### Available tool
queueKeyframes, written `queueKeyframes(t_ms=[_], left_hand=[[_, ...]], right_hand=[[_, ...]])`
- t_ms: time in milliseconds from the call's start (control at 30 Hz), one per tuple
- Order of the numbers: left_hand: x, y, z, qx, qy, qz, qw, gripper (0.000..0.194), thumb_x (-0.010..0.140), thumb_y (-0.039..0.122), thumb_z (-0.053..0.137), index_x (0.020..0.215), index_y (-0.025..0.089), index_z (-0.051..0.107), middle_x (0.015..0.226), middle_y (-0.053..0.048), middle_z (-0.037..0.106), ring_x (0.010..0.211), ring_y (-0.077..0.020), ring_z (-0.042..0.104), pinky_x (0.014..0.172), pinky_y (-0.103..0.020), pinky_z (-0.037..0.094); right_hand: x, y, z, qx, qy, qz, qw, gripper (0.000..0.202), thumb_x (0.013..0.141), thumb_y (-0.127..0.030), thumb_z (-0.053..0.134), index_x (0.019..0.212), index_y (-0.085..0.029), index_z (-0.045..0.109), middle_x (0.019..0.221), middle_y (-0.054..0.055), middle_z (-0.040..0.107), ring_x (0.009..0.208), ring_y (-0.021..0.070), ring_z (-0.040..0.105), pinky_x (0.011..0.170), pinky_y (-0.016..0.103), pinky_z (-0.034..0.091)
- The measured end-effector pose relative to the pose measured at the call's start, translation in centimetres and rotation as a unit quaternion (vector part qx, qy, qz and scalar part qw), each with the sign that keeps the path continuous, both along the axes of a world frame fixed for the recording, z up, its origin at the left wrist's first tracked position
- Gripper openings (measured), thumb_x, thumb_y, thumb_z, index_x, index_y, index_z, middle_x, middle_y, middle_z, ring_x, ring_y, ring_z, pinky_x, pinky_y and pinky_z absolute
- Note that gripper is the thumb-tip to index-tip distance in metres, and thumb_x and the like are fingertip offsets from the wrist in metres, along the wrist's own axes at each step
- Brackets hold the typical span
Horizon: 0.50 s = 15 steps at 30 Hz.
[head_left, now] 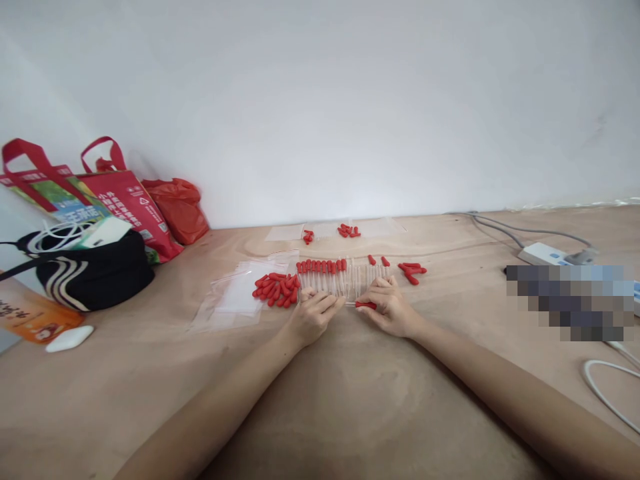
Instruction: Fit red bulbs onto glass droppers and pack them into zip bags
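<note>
Between my two hands lies a thin clear glass dropper tube [351,304] with a red rubber bulb [366,305] at its right end. My left hand [315,317] is closed on the tube's left part, and my right hand [393,312] pinches the bulb. Just beyond my hands is a row of clear tubes, several topped with red bulbs [321,267]. More bare tubes [377,272] stand out beyond my right hand, with two red bulbs near their far ends. A pile of loose red bulbs [277,289] lies left of my left hand; several others [412,272] lie to the right.
Clear plastic bags [230,297] lie under and beside the pile. Small red bulbs [349,231] sit near the wall. Shopping bags [133,207], a black pouch [95,273] and a white object [69,339] are left. A power strip [543,254] with cables is right.
</note>
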<state>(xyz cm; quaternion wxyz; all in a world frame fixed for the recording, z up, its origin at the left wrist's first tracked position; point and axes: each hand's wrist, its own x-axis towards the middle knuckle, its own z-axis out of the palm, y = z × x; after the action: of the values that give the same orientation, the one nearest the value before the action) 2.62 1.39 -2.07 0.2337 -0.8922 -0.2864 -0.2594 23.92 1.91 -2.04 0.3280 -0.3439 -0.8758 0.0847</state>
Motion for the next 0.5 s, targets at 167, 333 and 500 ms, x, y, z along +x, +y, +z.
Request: queueKeyframes(t_ms=[167, 333, 500], left_hand=[[0.33, -0.21, -0.07, 0.021, -0.034, -0.012, 0.999, 0.030, 0.083, 0.004, 0.030, 0.096, 0.015, 0.055, 0.070, 0.000, 0.062, 0.061, -0.0109, 0.053, 0.067, -0.030, 0.026], [0.47, -0.38, 0.10, 0.028, -0.033, -0.020, 0.999, 0.028, 0.079, 0.002, 0.033, 0.090, 0.015, 0.055, 0.066, 0.000, 0.061, 0.058, -0.0118, 0.051, 0.065, -0.031, 0.026], [0.64, -0.56, 0.25, 0.024, -0.031, -0.019, 0.999, 0.028, 0.077, 0.001, 0.033, 0.083, 0.016, 0.056, 0.064, 0.000, 0.060, 0.056, -0.0117, 0.049, 0.067, -0.031, 0.027]], right_hand=[[-0.23, -0.07, 0.11, 0.025, 0.026, -0.005, 0.999, 0.018, 0.081, -0.032, 0.049, 0.080, -0.018, 0.061, 0.069, 0.002, 0.063, 0.071, 0.0155, 0.047, 0.070, 0.033, 0.025], [-0.44, -0.21, -0.06, 0.071, -0.009, 0.007, 0.997, 0.021, 0.083, -0.032, 0.046, 0.079, -0.018, 0.061, 0.067, 0.003, 0.061, 0.070, 0.0151, 0.045, 0.068, 0.032, 0.025], [-0.72, -0.25, -0.26, 0.100, -0.027, 0.027, 0.994, 0.021, 0.084, -0.030, 0.044, 0.080, -0.017, 0.061, 0.066, 0.003, 0.060, 0.070, 0.0151, 0.044, 0.069, 0.032, 0.025]])
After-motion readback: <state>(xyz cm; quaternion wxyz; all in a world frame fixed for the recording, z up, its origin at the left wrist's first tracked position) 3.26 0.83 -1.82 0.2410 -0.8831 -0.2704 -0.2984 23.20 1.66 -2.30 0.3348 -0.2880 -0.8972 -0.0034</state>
